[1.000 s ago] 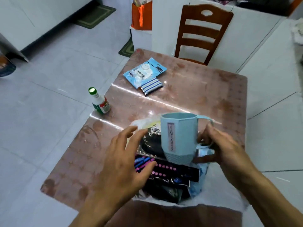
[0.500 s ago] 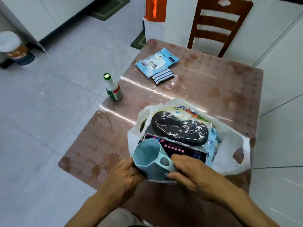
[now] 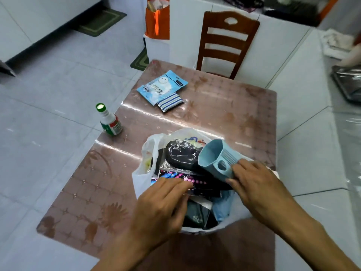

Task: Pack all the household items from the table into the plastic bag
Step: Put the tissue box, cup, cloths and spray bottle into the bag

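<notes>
A white plastic bag (image 3: 144, 153) lies open on the table's near half, stuffed with dark wrapped packets. My right hand (image 3: 252, 178) grips a light blue cup (image 3: 214, 157) by its base and handle, tilted on its side over the bag's right part, mouth facing away to the left. My left hand (image 3: 166, 194) presses flat on a black packet with pink dots (image 3: 203, 181) inside the bag, fingers together. Outside the bag stay a blue sachet pack (image 3: 162, 88), a striped pouch (image 3: 170, 101) and a green-capped bottle (image 3: 110, 122).
The table (image 3: 224, 114) has a glossy pink patterned cover. A wooden chair (image 3: 226, 44) stands at its far edge. An orange bag (image 3: 157, 18) sits on a white box behind. Tiled floor surrounds the table; a dark tray (image 3: 349, 83) lies at right.
The cup has moved from the bag's near left edge to its right side, now held by my right hand alone. My left hand has shifted onto the black packet.
</notes>
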The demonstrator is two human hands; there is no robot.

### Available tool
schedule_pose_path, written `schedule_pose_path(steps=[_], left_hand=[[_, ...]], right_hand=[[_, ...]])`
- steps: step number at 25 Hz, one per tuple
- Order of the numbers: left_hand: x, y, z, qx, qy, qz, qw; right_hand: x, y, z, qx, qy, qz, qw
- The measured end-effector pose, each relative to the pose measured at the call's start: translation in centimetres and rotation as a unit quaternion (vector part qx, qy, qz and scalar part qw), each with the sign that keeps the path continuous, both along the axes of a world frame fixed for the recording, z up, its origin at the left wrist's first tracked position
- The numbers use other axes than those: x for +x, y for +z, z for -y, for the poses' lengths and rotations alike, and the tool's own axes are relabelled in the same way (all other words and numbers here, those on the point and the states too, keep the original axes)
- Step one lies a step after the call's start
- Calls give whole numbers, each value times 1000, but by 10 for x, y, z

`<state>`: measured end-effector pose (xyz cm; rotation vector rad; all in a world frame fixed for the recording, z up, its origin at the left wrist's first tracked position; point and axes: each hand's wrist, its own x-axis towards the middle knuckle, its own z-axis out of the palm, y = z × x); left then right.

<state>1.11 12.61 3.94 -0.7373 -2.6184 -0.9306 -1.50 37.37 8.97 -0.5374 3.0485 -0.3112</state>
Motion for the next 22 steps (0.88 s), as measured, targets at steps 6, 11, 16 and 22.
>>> schedule_pose_path(steps=[6, 11, 16, 22], left_hand=[[-99, 11, -61, -232, -80, 82, 966], [-125, 2, -66, -130, -109, 123, 978], [-145, -3, -75, -83, -199, 84, 973], [-154, -34, -77, -285, -70, 66, 954]], right_hand=[[-27, 7, 14, 131, 23, -4, 991], [-26, 13, -32, -170, -301, 154, 926], [-49, 17, -21, -728, -366, 177, 551], [-33, 18, -18, -765, -292, 202, 538]])
